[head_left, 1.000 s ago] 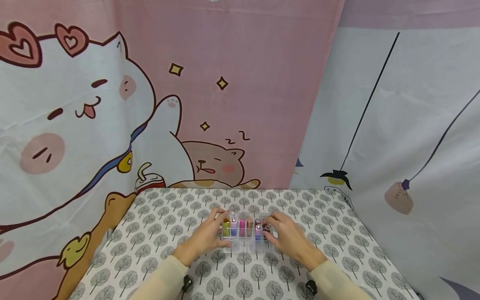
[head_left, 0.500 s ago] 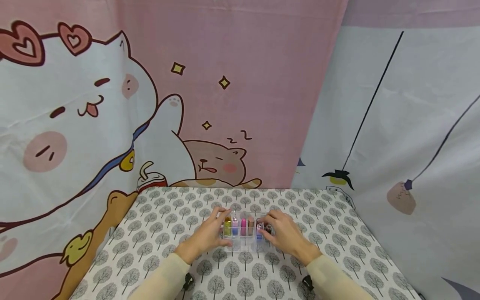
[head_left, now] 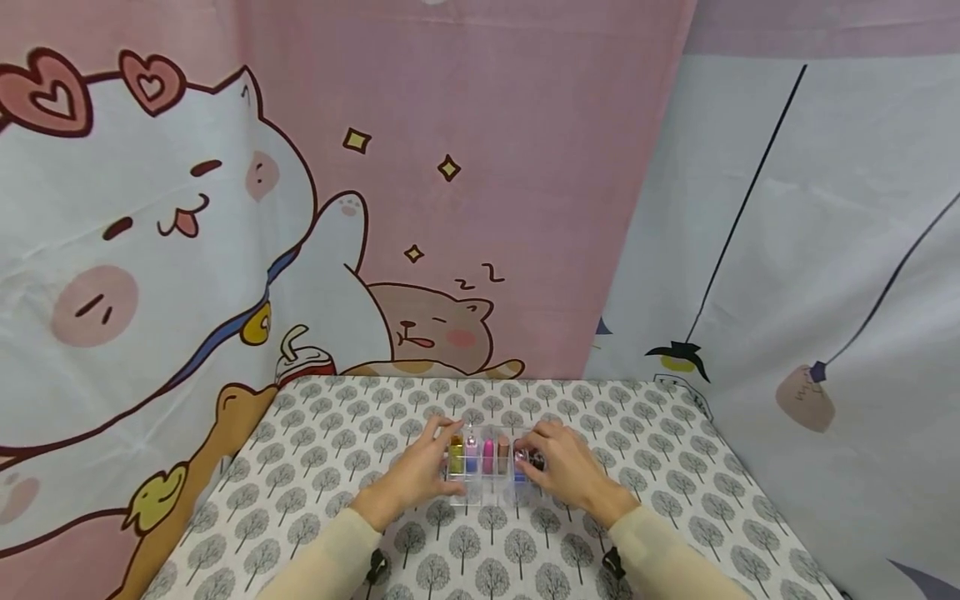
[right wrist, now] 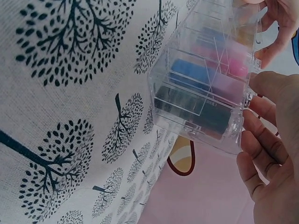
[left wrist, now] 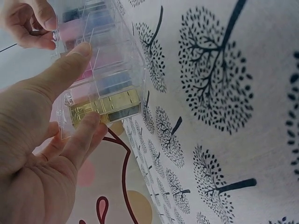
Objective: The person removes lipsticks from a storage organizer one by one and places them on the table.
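White cartoon cat (head_left: 180, 192): printed on the hanging wall cloth, far left from where I watch.
Tabletop (head_left: 285, 500): covered in a grey tree print, spreading across the near half of my head view.
Left sleeve (head_left: 326, 554): cream, coming in from the near left.
Left hand (head_left: 416, 471): clamped on the left end of the clear case (head_left: 495, 493), thumb at the near side, fingers round to the far side.
Brown cartoon bear (head_left: 431, 325): on the pink cloth, beyond the case.
Clear case: on the tabletop, between the two hands; I see transparent compartments on its near side and a filled row behind them.
Gold bottle (head_left: 456, 454): upright at the row's left end, beside the left fingers.
First pink-and-blue bottle (head_left: 472, 458): upright, next to the right.
Bright pink tube (head_left: 488, 457): next along.
Brown tube (head_left: 503, 454): just right of that.
Second pink-and-blue bottle (right wrist: 187, 74): upright, its top pinched.
Right hand (head_left: 570, 467): thumb and fingers together on that bottle's top, as my right wrist view shows.
Dark tube (right wrist: 191, 109): right-end compartment, partly hidden from my head view.
Right sleeve (head_left: 671, 558): cream, near right.
Bulb print (head_left: 806, 398): on the pale cloth, far right.
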### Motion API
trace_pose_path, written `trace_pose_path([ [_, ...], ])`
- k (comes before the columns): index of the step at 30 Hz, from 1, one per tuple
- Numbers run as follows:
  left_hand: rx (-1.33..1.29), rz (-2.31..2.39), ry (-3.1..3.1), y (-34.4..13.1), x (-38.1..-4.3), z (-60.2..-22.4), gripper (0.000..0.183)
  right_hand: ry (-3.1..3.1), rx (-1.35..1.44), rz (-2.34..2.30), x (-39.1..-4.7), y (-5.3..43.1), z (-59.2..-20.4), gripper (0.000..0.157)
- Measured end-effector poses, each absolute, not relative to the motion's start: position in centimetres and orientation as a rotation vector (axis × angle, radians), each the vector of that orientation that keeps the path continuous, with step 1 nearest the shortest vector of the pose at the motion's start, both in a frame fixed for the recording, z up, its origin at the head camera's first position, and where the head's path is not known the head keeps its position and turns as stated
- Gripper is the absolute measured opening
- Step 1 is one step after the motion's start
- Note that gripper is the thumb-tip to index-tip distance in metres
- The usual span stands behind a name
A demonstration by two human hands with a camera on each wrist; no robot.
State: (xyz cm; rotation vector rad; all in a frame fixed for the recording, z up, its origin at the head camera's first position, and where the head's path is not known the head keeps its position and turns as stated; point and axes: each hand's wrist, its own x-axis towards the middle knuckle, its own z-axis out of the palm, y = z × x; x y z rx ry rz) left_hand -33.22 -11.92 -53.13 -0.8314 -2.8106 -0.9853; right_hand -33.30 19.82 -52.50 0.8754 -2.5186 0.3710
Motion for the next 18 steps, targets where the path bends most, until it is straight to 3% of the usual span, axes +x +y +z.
trace_pose_path([
  [18, -0.828, -0.986, -2.819, -11.98, -32.83, -52.88, 0.118, -2.494, 0.878, 0.326, -33.59, 19.74, -53.2, 0.029],
])
